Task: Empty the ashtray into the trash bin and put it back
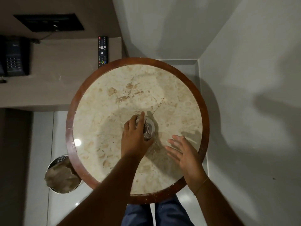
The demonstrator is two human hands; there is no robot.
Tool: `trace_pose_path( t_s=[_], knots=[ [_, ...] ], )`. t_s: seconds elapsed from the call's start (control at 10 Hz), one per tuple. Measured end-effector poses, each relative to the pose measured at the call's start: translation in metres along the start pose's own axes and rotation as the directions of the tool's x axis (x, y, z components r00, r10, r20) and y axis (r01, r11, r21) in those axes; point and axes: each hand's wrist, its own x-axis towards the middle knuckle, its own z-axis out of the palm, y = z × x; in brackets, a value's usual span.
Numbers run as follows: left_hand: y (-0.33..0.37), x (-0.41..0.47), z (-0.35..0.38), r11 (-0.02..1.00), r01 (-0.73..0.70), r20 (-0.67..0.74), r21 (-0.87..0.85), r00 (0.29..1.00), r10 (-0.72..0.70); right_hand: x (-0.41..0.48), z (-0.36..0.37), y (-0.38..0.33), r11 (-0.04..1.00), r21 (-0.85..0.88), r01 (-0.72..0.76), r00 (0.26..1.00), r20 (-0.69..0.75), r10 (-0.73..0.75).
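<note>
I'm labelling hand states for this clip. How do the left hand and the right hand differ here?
The left hand is curled over the metal ashtray near the table's middle; the right hand is flat, fingers spread, holding nothing. The left reaches farther in; the right stays nearer the table's edge. Both are bare and palm down.

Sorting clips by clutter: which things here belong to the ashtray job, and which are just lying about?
Part of the job:
- ashtray near the middle of the round table, left hand closed on it
- trash bin on the floor beside the table's left edge
- right hand, open and holding nothing

Just lying about:
- TV remote on the counter
- telephone on the counter
</note>
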Motion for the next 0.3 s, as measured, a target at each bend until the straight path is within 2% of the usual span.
trace_pose_path(
  t_s=[0.1, 0.2, 0.3],
  knots=[
    [0.0, -0.008, -0.004, 0.998, 0.006, 0.013, 0.056, 1.0, -0.007, -0.005, 0.009, -0.002, 0.985, -0.139, 0.102, 0.994, -0.032, -0.108],
    [0.0, -0.024, -0.028, 0.997, 0.011, 0.053, 0.072, 0.998, -0.015, -0.01, 0.022, -0.017, 0.813, -0.504, 0.292, 0.943, 0.012, -0.331],
    [0.006, -0.043, -0.063, 0.986, -0.074, 0.008, 0.151, 0.997, 0.073, -0.02, 0.033, -0.053, 0.421, -0.822, 0.384, 0.859, 0.15, -0.49]
  ],
)
